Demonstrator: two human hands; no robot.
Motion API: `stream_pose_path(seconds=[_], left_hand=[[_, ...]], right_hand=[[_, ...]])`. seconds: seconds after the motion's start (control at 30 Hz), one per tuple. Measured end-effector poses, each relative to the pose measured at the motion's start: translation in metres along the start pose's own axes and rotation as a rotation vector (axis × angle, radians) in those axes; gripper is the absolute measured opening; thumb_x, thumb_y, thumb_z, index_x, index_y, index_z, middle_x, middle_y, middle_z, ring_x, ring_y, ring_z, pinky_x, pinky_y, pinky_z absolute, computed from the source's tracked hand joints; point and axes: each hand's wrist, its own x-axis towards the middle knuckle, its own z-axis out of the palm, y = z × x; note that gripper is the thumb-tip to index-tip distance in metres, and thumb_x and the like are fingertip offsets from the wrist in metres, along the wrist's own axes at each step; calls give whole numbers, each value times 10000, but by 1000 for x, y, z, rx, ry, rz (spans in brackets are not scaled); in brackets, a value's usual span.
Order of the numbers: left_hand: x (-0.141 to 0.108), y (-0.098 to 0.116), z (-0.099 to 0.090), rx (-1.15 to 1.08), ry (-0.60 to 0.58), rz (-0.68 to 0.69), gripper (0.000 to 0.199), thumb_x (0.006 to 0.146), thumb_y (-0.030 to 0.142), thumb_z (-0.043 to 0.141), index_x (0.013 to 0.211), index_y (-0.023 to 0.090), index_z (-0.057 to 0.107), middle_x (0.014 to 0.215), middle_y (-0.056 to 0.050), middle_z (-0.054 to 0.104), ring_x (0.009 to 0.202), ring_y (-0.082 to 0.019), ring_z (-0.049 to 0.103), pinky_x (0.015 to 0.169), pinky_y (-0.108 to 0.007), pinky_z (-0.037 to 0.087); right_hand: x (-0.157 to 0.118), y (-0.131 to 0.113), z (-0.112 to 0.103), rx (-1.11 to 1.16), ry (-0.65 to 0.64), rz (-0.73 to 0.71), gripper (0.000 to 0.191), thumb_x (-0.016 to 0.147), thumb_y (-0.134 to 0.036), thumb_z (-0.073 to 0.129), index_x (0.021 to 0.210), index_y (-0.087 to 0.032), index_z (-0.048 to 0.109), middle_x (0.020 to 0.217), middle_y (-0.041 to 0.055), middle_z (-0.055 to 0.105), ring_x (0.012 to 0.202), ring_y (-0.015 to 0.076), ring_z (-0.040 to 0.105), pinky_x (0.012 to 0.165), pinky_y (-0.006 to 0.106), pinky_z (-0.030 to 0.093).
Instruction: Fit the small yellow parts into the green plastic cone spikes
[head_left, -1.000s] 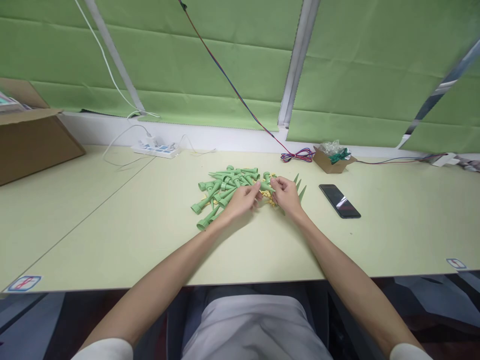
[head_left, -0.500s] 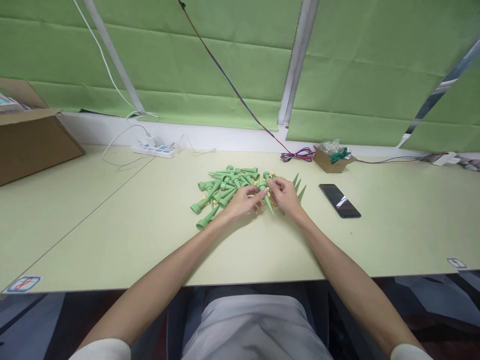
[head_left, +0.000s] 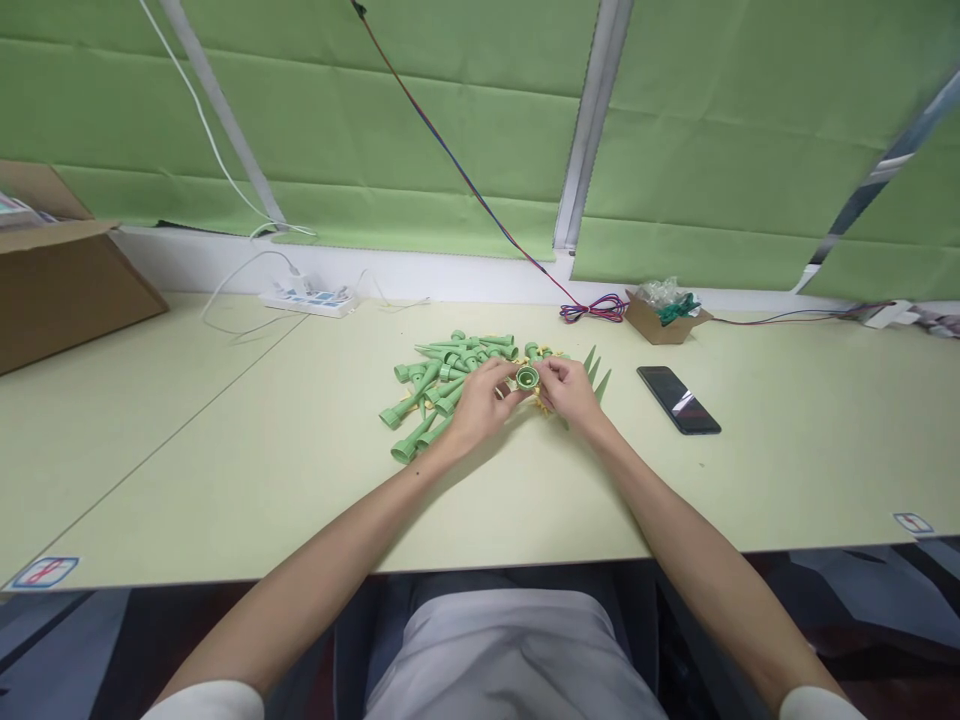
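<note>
My left hand [head_left: 484,402] is closed on a green plastic watering spike [head_left: 527,378], thumb and fingers around its wide end. The round open mouth of that spike faces me, so its pointed shaft is hidden behind. Right beside the mouth, my right hand [head_left: 568,392] has its fingertips pinched together; whatever they hold is too small to make out. Left of my hands lies a heap of similar green spikes [head_left: 409,440] with small yellow pieces [head_left: 430,404] scattered among them. More green spikes [head_left: 592,368] stick out beyond my right hand, their tips pointing away.
A black phone [head_left: 679,400] lies to the right. Behind it stand a small cardboard box [head_left: 660,325] with plastic wrap and a coiled red-blue cable [head_left: 596,309]. At the back left are a power strip [head_left: 311,301] and a large cardboard box [head_left: 71,290].
The held spike has turned in my left hand: its tip pointed down toward me before, and now its open mouth faces me. My right hand has stayed close beside it.
</note>
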Motion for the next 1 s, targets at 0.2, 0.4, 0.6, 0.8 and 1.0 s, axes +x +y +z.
stream_pose_path(seconds=[0.2, 0.4, 0.6, 0.8, 1.0], left_hand=[[2, 6, -1, -143, -24, -232, 297, 788, 321, 767, 1035, 189, 668, 1039, -47, 677, 667, -116, 590, 600, -261, 483], [6, 15, -6, -625, -76, -725, 275, 859, 394, 746, 804, 172, 592, 824, -39, 643, 521, -91, 553, 484, -245, 454], [8, 25, -9, -902, -233, -955, 461, 848, 605, 718, 776, 155, 644, 787, -66, 657, 494, -87, 525, 418, -224, 410], [7, 23, -9, -875, -209, -923, 384, 815, 528, 789, 892, 173, 666, 831, -64, 679, 513, -90, 553, 443, -227, 438], [4, 18, -9, -697, -235, -642, 380, 792, 515, 805, 853, 160, 683, 787, -49, 600, 615, -122, 599, 478, -232, 467]], right_hand=[[-1, -2, 3, -21, 60, 9, 475, 860, -651, 605, 655, -242, 475, 472, -39, 413, 439, 136, 403, 447, 281, 320], [1, 3, 0, -35, 99, -33, 527, 875, -741, 531, 694, -253, 448, 476, -49, 383, 435, 141, 395, 444, 287, 313], [-2, 1, 2, -59, 43, -72, 502, 879, -710, 561, 702, -247, 480, 497, -36, 428, 466, 142, 410, 476, 285, 329], [-3, 1, 4, -110, 13, -83, 521, 881, -729, 537, 696, -247, 467, 498, -37, 427, 490, 146, 421, 491, 272, 323], [-1, 2, 2, -64, 6, -88, 518, 869, -729, 568, 695, -249, 478, 486, -45, 421, 471, 144, 419, 484, 281, 327]])
